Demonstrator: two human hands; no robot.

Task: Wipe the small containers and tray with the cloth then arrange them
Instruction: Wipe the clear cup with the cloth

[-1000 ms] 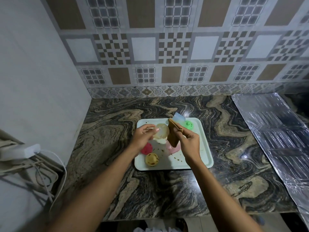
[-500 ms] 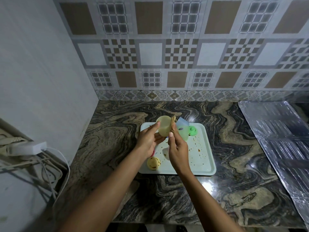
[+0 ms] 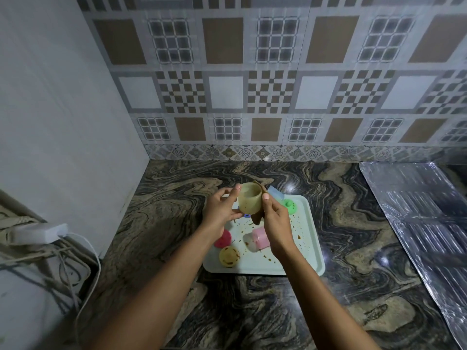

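1. Okay, left hand [image 3: 222,210] grips the cream container [image 3: 249,198] lifted clear of the tray. The thumb is at the rim, the fingers are curled round the lower side, and the open mouth is tipped toward me.
2. Right hand [image 3: 276,223] pinches the brown cloth [image 3: 257,218] against the container's far side. The cloth peeks above the rim and hangs below the base, between the two hands.
3. Tray [image 3: 312,248] lies on the marbled counter [image 3: 353,223] under both hands. Brown specks and smears show on it, mostly beside the right hand.
4. On the tray:
   - pink container [image 3: 260,237] is just beside the right wrist;
   - red container [image 3: 223,239] is partly under the left wrist;
   - yellow container [image 3: 229,256], stained, is nearer me than the left wrist;
   - green lid [image 3: 290,205] and blue container [image 3: 275,192] are beyond the right hand.
5. My read is that I'm mid-wipe on the cream container. The other pieces and the tray look dirty, so it's early in the task.
6. To do this step well, I'd rotate the container with the left hand while the right holds the cloth pressed flat. I'd go all the way round the outside, then the rim. Then I'd push a fold of cloth inside down to the bottom. I can't tell if the inside is clean.
7. I'd keep it low over the tray, since it looks like light plastic and could slip out of a thumb-and-finger hold.
8. I'd set it down away from the smears beside the right hand, or it picks up dirt again.
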